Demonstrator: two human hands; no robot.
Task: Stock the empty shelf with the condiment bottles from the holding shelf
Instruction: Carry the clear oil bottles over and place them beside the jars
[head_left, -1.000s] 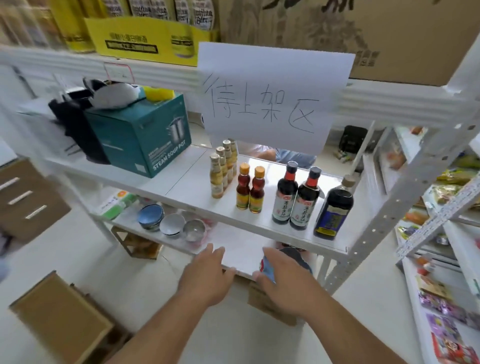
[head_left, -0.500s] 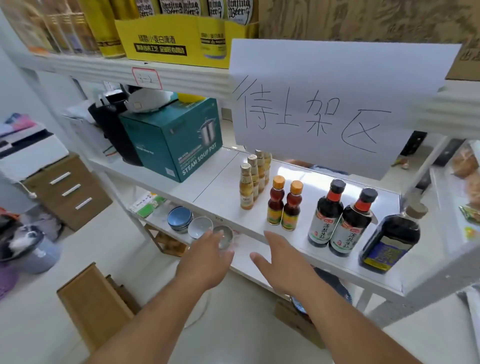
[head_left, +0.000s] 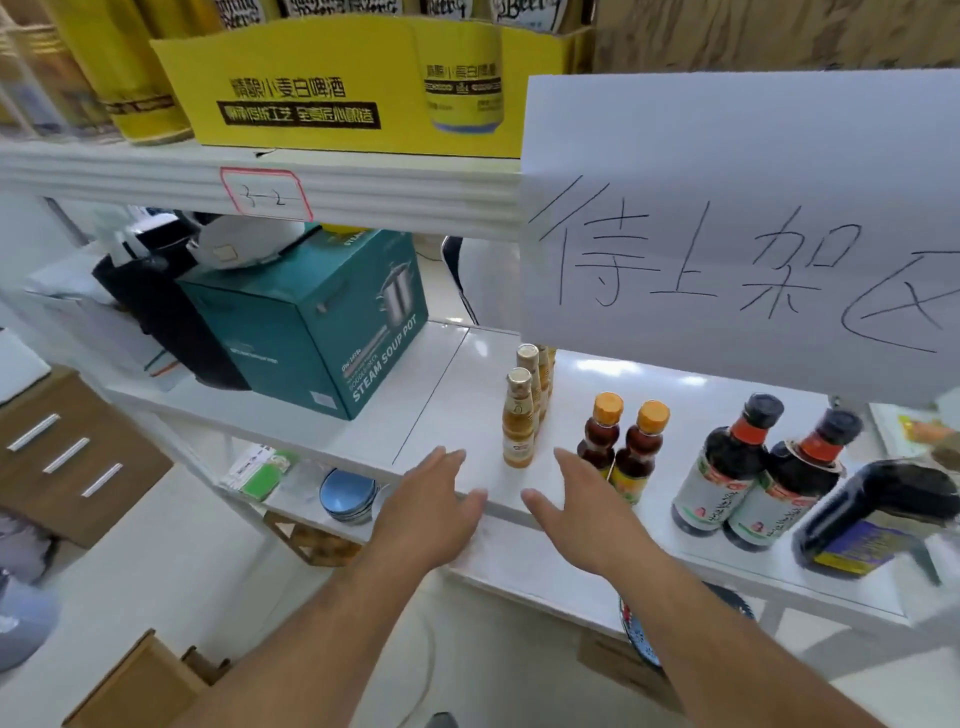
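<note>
- The condiment bottles stood on the white holding shelf (head_left: 457, 395), just past the fingertips of both hands, and none had been lifted.
- A file of pale, gold-capped bottles (head_left: 518, 421) ran away from the front edge, the nearest one standing in the gap between the two hands, a little beyond the fingertips.
- Just beyond the right fingers stood a pair of small orange-capped bottles (head_left: 631, 449), touching side by side; likely set in pairs so that one hand could take two.
- Further right of those fingers were two dark red-necked bottles (head_left: 727, 467), also pressed together, and a larger dark bottle (head_left: 872, 514) that was smeared in the picture, so I could not tell whether it stood upright or leaned.
- The left hand (head_left: 426, 514) hung over the shelf's front edge with fingers straight and slightly spread, holding nothing.
- The right hand (head_left: 582, 514) matched it, palm turned inward, fingers apart and empty; the pose looked like a reach to close on the pale bottle from both sides.
- Above the right fingers a handwritten paper sign (head_left: 737, 228) hung from the upper shelf, hiding the far end of the pale row.
- Left of the left fingers sat a teal soup-pot box (head_left: 311, 322); below them, on a lower shelf, lay blue bowls (head_left: 347, 496).
- The empty shelf to be stocked was not in sight.
</note>
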